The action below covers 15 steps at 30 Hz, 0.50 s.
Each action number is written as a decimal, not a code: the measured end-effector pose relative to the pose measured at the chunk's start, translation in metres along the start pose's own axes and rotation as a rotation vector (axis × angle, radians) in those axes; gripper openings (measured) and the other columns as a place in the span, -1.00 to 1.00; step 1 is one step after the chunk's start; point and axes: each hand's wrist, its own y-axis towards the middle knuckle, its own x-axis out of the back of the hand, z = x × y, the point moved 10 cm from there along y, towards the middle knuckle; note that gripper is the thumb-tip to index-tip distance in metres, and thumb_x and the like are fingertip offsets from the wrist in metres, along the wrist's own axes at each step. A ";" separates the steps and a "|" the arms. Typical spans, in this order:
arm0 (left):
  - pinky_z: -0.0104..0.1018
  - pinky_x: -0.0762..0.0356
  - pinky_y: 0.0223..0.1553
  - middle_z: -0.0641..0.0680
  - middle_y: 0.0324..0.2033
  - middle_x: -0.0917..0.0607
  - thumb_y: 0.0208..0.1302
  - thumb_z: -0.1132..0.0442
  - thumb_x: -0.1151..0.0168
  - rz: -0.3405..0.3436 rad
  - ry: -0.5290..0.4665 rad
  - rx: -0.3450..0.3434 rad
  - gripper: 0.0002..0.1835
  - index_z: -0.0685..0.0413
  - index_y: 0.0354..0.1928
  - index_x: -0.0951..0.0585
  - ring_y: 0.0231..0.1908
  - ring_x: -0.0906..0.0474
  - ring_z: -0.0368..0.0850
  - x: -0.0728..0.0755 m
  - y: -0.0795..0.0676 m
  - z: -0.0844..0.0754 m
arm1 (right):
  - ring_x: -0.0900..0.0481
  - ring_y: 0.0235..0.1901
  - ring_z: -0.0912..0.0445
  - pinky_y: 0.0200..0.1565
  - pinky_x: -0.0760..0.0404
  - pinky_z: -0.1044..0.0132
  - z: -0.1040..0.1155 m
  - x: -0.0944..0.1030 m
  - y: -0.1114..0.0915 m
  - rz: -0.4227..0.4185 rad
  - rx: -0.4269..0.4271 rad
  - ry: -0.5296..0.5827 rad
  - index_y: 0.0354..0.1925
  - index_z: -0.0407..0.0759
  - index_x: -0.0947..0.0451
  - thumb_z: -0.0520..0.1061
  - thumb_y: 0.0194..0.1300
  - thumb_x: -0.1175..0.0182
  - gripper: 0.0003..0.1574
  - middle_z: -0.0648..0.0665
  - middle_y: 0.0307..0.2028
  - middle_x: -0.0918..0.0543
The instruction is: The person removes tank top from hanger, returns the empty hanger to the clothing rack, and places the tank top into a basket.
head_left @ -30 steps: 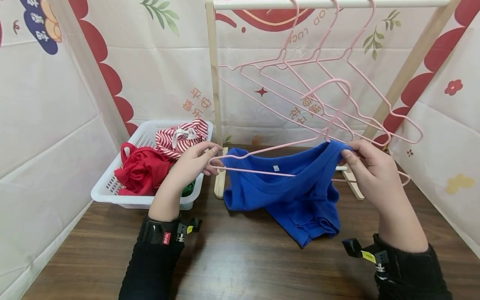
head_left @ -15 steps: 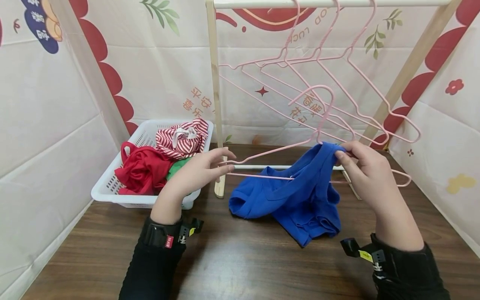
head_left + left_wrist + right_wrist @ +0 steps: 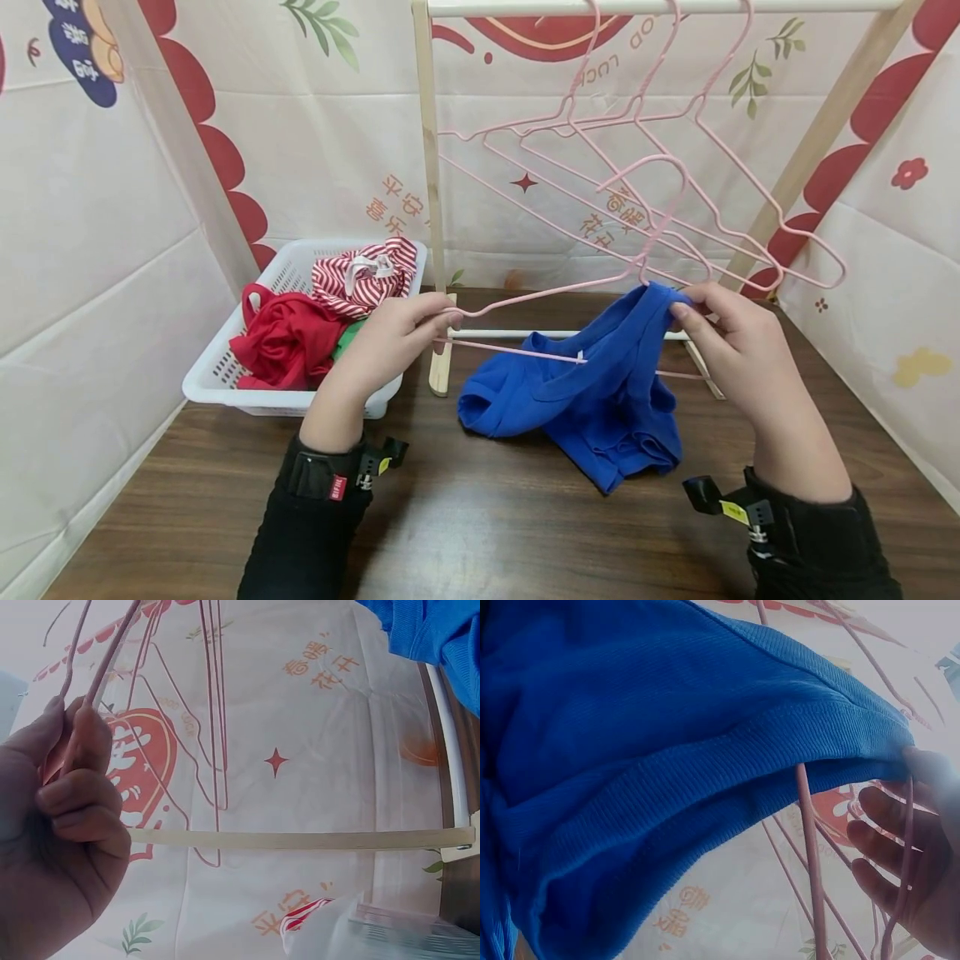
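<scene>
A blue tank top [image 3: 577, 400] hangs by one shoulder on the right arm of a pink hanger [image 3: 547, 295], its lower part bunched over the table. My left hand [image 3: 393, 337] holds the hanger's left end, with fingers curled round the pink wire [image 3: 97, 675] in the left wrist view. My right hand [image 3: 738, 346] pinches the top's right shoulder strap near the hanger's neck. In the right wrist view the hanger's wire [image 3: 810, 862] comes out through the ribbed opening [image 3: 727, 750]. The top's left side droops below the hanger's lower bar, off its left arm.
Behind my hands stands a rack with a white rail [image 3: 510, 8], from which 3 pink hangers [image 3: 637, 108] hang. To the left, a white basket [image 3: 202, 379] holds red clothing [image 3: 288, 342], a red-and-white striped piece [image 3: 367, 279] and something green [image 3: 348, 336]. Fabric walls enclose the table.
The top's left side has slipped down off the hanger's left arm. My left hand has moved slightly right and now grips the hanger's end; my right hand keeps its pinch.
</scene>
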 end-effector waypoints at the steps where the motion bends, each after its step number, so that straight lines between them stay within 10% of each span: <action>1: -0.23 -0.43 -0.45 -0.10 -0.59 -0.59 0.43 0.18 -0.13 -0.019 -0.004 -0.009 -0.87 0.01 -0.27 -0.61 -0.49 -0.54 -0.17 0.002 -0.001 -0.002 | -0.42 -0.41 0.36 -0.31 -0.35 0.57 0.000 0.000 0.000 0.006 -0.003 -0.003 -0.17 -0.27 -0.59 -0.25 0.41 -0.12 -0.88 -0.05 -0.39 -0.60; 15: -0.24 -0.54 -0.39 -0.05 -0.40 -0.63 0.36 0.29 -0.21 -0.135 -0.015 -0.040 -0.91 0.05 -0.20 -0.68 -0.46 -0.56 -0.13 0.025 -0.010 -0.003 | -0.33 -0.59 0.21 -0.53 -0.31 0.41 -0.007 -0.011 -0.006 0.118 -0.018 -0.033 -0.12 -0.10 -0.62 -0.22 0.41 -0.15 -0.86 0.01 -0.39 -0.57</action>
